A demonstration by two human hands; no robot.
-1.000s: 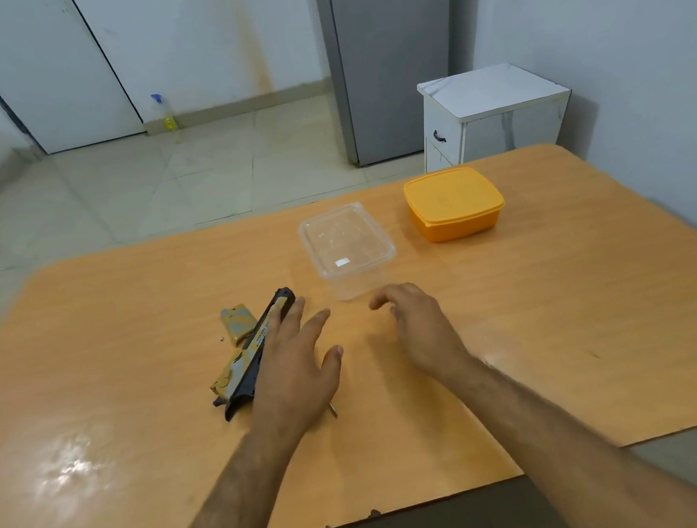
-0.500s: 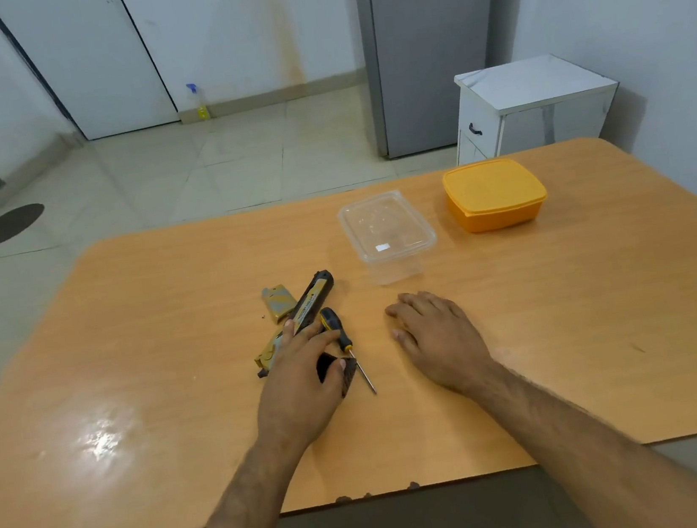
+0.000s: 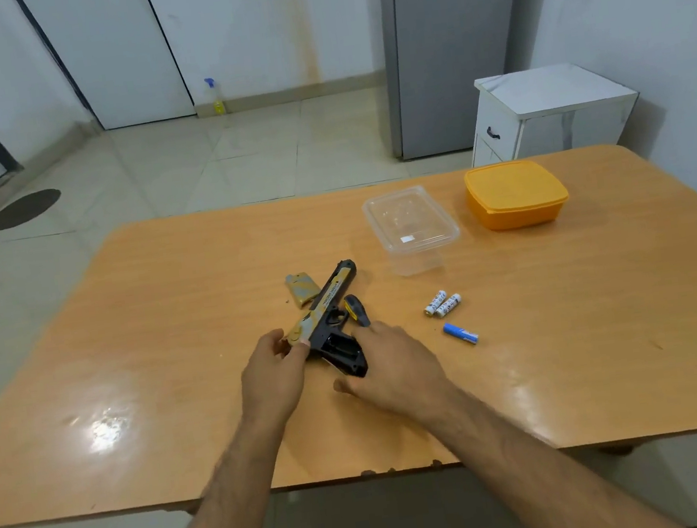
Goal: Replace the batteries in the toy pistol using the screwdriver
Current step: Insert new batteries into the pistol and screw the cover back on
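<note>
Head view: left hand [image 3: 271, 378] fingers pinch the toy pistol [image 3: 328, 319], right hand [image 3: 389, 367] fingers rest loose beside its grip, so reaching for batteries [image 3: 443, 304] could roll them off the bench [image 3: 169, 331].

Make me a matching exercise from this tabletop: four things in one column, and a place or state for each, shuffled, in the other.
Things:
1. toy pistol
2. blue battery
3. orange box
4. clear container

Places or states:
A. lidded, at the table's far right
B. gripped at its rear by the left hand
C. lying alone, nearer the person than the two white batteries
D. see-through, just left of the orange box

Pairs: 1-B, 2-C, 3-A, 4-D
</note>
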